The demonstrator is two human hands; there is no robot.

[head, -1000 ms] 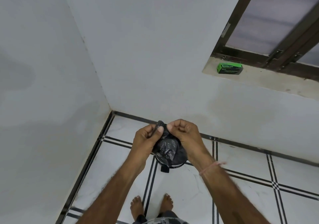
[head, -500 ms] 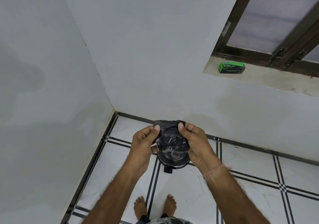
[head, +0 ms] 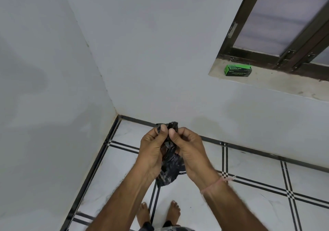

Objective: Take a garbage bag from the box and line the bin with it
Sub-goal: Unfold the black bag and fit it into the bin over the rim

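Both forearms reach forward and down from the bottom edge of the frame, converging at centre. Left hand (head: 153,152) and right hand (head: 188,150) are raised side by side, palms turned toward each other, thumbs uppermost and nearly touching.

Both hands pinch the crumpled black garbage bag (head: 169,170) between thumb and curled fingers at its top edge. A small fold of plastic sticks up above the thumbs; the rest hangs bunched between the palms and below the wrists, clear of the floor (head: 249,204).

Right wrist carries a thin pinkish thread band (head: 216,183).

The green box (head: 238,70) lies on the window ledge (head: 277,81) at upper right, well apart from the hands.

A sliver of a dark rim shows just behind the hanging bag; whether this is the bin cannot be told. Two bare feet stand on the white tiles beneath the arms.
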